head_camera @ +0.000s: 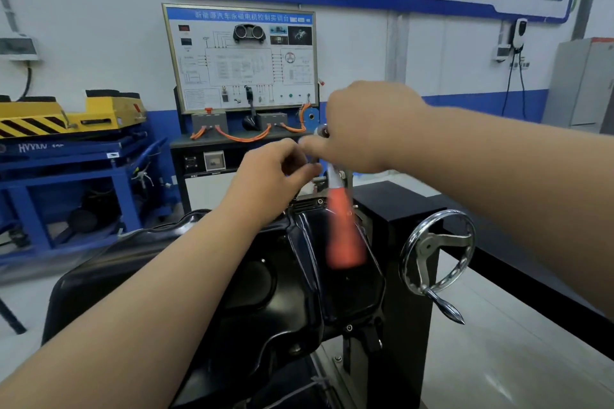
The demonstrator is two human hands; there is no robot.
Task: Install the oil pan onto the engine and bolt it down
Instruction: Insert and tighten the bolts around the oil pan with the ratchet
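Workshop wall with a wiring board (pixel 239 56) beyond both hands, black oil pan (pixel 265 276) lying below them, handwheel (pixel 438 252) under the right forearm, right hand (pixel 365 123) curled round the head of a blurred orange-handled wrench (pixel 342 229), left hand (pixel 269 173) just beside it, fingers curled, contents unclear.

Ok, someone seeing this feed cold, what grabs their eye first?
First the blurred orange-handled tool in mid-frame, hanging from the right hand that grips its upper end, with the left hand bunching its fingers just beside the shaft. Beneath them sits the glossy black oil pan, and to its right a chrome handwheel.
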